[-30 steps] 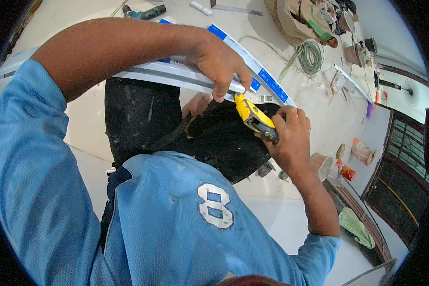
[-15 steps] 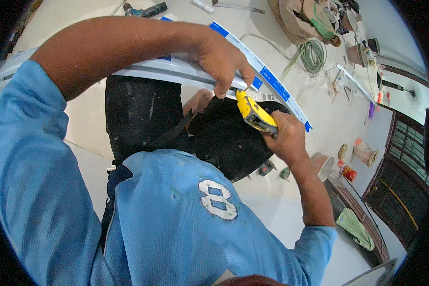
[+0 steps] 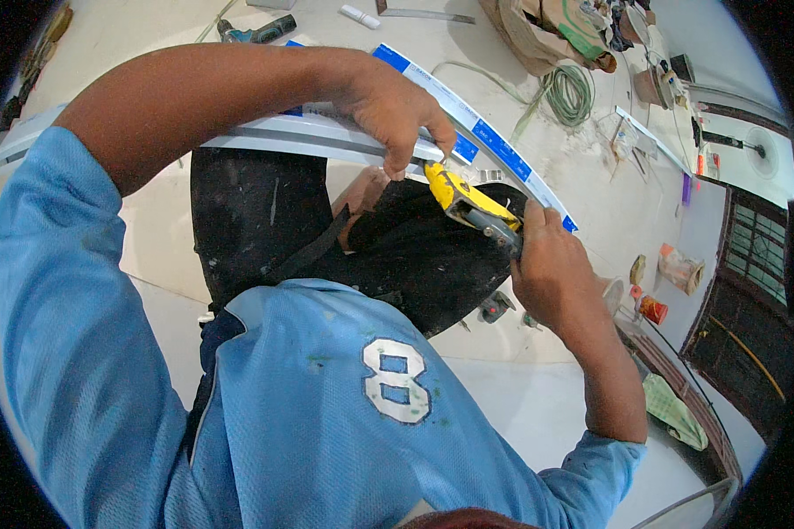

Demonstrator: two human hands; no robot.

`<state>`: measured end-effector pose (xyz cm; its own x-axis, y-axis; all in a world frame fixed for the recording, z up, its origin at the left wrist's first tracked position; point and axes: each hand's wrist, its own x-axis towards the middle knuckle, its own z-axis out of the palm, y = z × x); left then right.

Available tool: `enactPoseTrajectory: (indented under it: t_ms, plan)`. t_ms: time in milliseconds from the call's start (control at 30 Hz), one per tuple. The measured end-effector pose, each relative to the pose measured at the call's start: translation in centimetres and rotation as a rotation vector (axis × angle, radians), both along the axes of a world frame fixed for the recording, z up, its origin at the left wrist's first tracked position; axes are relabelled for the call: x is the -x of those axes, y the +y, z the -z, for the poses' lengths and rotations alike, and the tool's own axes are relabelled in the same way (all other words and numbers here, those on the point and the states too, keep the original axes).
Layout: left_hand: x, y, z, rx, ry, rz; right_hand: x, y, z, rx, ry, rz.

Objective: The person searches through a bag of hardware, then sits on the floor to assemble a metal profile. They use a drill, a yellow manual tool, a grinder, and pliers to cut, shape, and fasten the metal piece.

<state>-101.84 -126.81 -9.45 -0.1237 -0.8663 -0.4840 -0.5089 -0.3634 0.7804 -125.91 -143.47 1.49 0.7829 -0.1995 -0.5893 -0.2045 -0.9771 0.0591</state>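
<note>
My left hand (image 3: 395,113) is closed around the right-hand end of a long white channel profile (image 3: 278,134) that runs across above my black-clad legs. In my right hand (image 3: 553,263) is a yellow and dark grey hand tool (image 3: 469,204), whose exact kind I cannot make out. Its yellow tip meets the profile's end just beside my left fingers; the contact point is partly hidden. Just beyond my hands lies a white strip with blue printed film (image 3: 481,132), angled down to the right.
A cordless drill (image 3: 258,31) and a white marker (image 3: 359,17) lie on the floor farther off. A coil of green cable (image 3: 566,93) sits at the upper right, near a brown sack (image 3: 538,35). A red container (image 3: 652,309) and a green cloth (image 3: 675,413) are at the right.
My right hand has shifted slightly right and turned, and the yellow tool is tilted differently, its grey part more exposed. My left hand stays on the profile; the whole view has shifted a little.
</note>
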Motion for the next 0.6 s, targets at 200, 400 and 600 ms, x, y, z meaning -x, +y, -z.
enactPoseTrajectory:
  t_ms: [200, 400, 600]
  plan:
    - [-0.2, 0.5, 0.2, -0.018, -0.052, 0.042, -0.9, 1.0, 0.3, -0.137, 0.155, 0.135]
    - [0.0, 0.7, 0.6, 0.071, -0.057, 0.028, 0.1, 0.4, -0.6, -0.241, 0.129, 0.061]
    - [-0.1, 0.9, -0.5, 0.010, 0.040, -0.011, 0.3, 0.0, 2.2, -0.144, -0.023, 0.079]
